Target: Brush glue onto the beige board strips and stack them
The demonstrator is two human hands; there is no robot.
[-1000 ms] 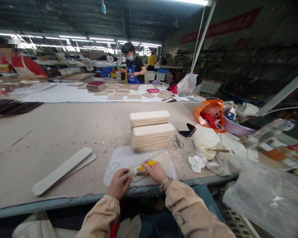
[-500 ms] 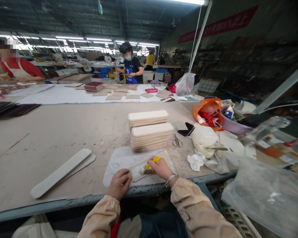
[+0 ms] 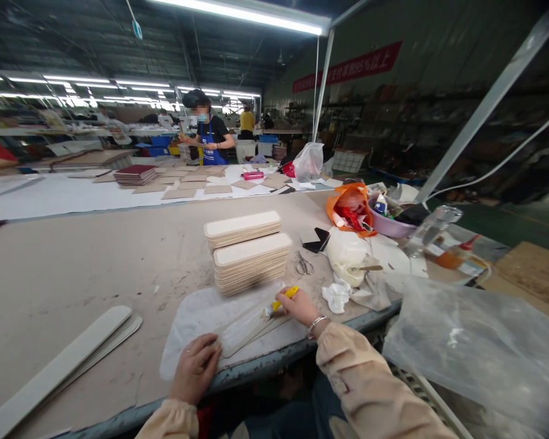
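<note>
My right hand [image 3: 298, 306] is closed round the yellow handle of a brush [image 3: 279, 303], whose bristles touch a long rounded strip [image 3: 244, 329] with a wet, whitish surface. At the strip's left end, my left hand [image 3: 196, 364] holds its edge between thumb and fingers. Beneath the strip lies a white sheet [image 3: 183, 320] with rounded corners. Just behind it stand two stacks of pale rounded strips, a taller front stack [image 3: 252, 262] and a back stack [image 3: 242, 228].
Long pale strips [image 3: 64, 372] lie at the left. Scissors [image 3: 304, 264], a black item [image 3: 316, 239], crumpled paper [image 3: 337, 296], a white tub [image 3: 350, 256], an orange bag [image 3: 351, 210] and a clear bottle [image 3: 432, 230] are on the right. Across the table stands a person [image 3: 210, 137].
The view has turned to the right, so things appear further left. The brush has moved along the strip away from my left hand, towards the strip's right end.
</note>
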